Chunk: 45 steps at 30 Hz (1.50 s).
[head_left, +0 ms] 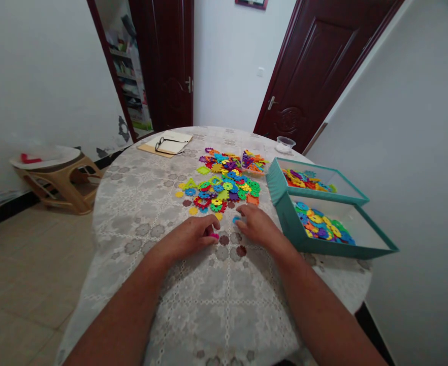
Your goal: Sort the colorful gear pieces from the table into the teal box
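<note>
My left hand [198, 234] is closed low over the table, a small pink plastic piece [215, 236] pinched at its fingertips. Across from it, my right hand [257, 223] has curled fingers with a blue notched disc [235, 219] at the tips; its grip is partly hidden. Just beyond both hands spreads a loose pile of colourful notched plastic pieces [224, 188], some round and some square. Brown notched discs [241, 251] lie on the tablecloth between my hands, with another brown disc [224, 240] beside the pink piece.
Two teal-edged box halves [338, 249] with more pieces stand at the right. A clear container [253, 161] of pieces sits behind the pile. Glasses [166, 145] rest on a notebook [176, 140] at the back left; a clear bowl [285, 144] is at the back right.
</note>
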{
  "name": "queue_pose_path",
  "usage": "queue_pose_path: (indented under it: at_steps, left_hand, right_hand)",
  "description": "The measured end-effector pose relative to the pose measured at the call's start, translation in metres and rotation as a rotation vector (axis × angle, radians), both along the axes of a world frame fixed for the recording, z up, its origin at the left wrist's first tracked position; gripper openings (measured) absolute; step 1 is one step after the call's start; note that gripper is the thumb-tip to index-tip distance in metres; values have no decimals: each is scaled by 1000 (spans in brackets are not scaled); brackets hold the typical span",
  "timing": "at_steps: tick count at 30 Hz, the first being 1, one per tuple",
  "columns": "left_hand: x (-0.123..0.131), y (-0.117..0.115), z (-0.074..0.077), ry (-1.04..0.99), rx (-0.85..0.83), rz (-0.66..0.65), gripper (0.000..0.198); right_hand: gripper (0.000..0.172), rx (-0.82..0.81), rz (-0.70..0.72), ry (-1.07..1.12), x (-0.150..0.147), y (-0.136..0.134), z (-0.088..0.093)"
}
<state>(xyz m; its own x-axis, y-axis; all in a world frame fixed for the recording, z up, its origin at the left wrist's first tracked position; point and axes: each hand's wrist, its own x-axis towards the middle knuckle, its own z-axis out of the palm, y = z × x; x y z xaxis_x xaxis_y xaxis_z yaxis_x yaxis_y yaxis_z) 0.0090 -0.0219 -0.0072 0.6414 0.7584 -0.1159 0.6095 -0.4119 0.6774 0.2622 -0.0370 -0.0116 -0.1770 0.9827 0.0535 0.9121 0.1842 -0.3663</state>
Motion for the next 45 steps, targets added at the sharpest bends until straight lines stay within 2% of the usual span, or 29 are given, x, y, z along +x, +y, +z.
queue_pose_path:
  at_steps: [4,10,13,16,20,26,33,35,40,45]
  left_hand:
    - [8,-3,-2,21,9,-54,37]
    - [17,-1,-4,152,67,-32,43]
    - [18,0,-3,162,82,-36,42]
    - [18,1,-2,159,97,-46,41]
    - [19,2,-1,166,97,-77,32]
    - [26,2,5,277,125,-96,33]
    - [44,3,14,386,128,-90,26]
    - [49,3,14,376,107,-84,23]
    - [56,-2,7,318,96,-75,22]
    - [53,-5,4,229,115,-27,23]
  right_hand:
    - [17,-71,-26,-4,3,9,-13]
    - [13,-81,-79,220,14,19,-18]
    - [24,-39,-177,288,18,25,-21]
    - [35,-15,-248,203,17,32,-24]
    - [30,-9,-236,133,14,41,-28]
    - [18,3,-252,124,14,49,-36]
    - [26,25,-241,140,15,47,-38]
    - [31,29,-226,137,13,43,-38]
    - [17,53,-175,123,5,33,-38]
    - [19,64,-143,157,6,28,-33]
